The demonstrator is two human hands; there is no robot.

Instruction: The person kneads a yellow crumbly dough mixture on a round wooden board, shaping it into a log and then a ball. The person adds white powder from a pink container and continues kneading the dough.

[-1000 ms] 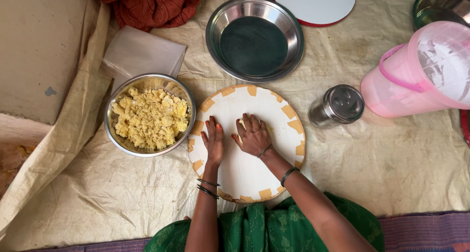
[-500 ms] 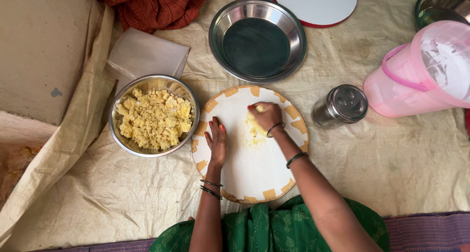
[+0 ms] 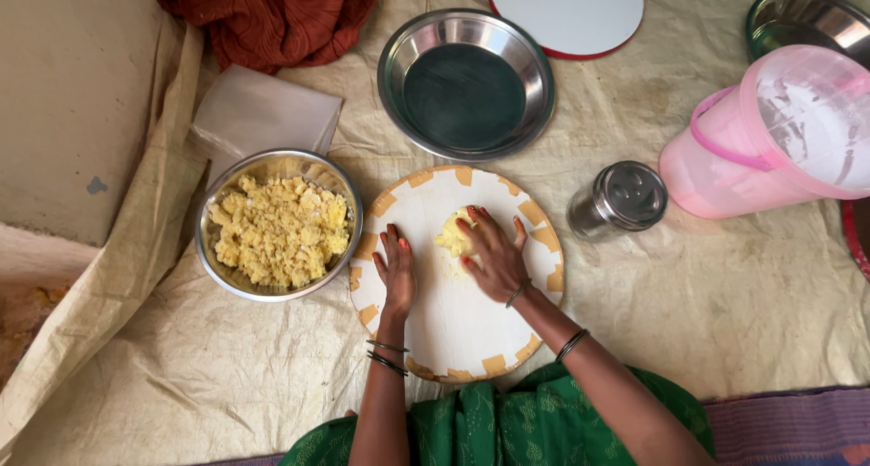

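Step in hand: a lump of yellow dough was being pressed on the round white board.
Right hand: laid over the dough, fingers spread, nothing clasped.
Left hand: flat on the board, grip loose.
Next move, judged: firm downward pressure called for.
Left edge: steel bowl of crumbled dough.
Surface: cream floor sheet, wrinkled.

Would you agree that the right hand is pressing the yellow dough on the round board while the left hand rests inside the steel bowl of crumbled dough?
Not quite. The head view shows the left hand lying flat on the round board, beside the steel bowl, not inside it. The rest holds: the right hand is pressing the yellow dough on that board.
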